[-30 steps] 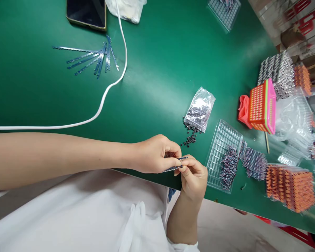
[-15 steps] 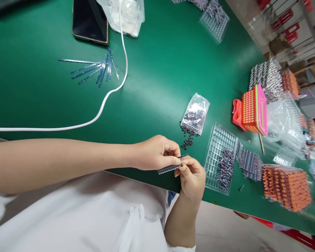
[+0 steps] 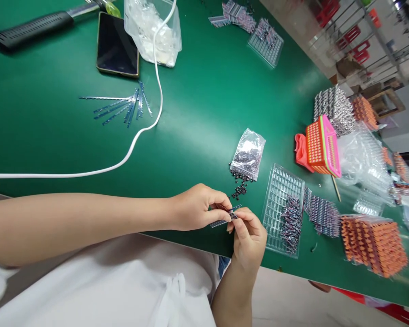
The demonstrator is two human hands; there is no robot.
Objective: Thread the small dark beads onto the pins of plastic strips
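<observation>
My left hand (image 3: 199, 209) comes in from the left with its thumb and fingers pinched on a narrow dark strip of small circuit boards (image 3: 219, 223), pale marks along its edge. Close against it, my right hand (image 3: 249, 234) is closed in a pinch at the strip's right end. Whatever small thing its fingertips may hold is hidden. Just above the hands lies a loose pile of tiny black parts (image 3: 239, 190), spilling from a clear plastic bag (image 3: 248, 154). Beside my right hand sits a clear compartment tray (image 3: 272, 213) with a heap of small wired parts (image 3: 292, 222).
Thin blue strips (image 3: 122, 106) lie fanned out near a phone (image 3: 117, 45), a hammer (image 3: 34, 29) and a plastic tub (image 3: 170, 50). A white cable (image 3: 129, 152) crosses the green table. Rightward are a basket (image 3: 322, 145), stacked wired parts (image 3: 323, 215) and orange stacks (image 3: 373, 243).
The view has shifted, bringing more of the hammer into sight. Both hands stay together at the strip, and the fingers have drawn slightly closer around its end.
</observation>
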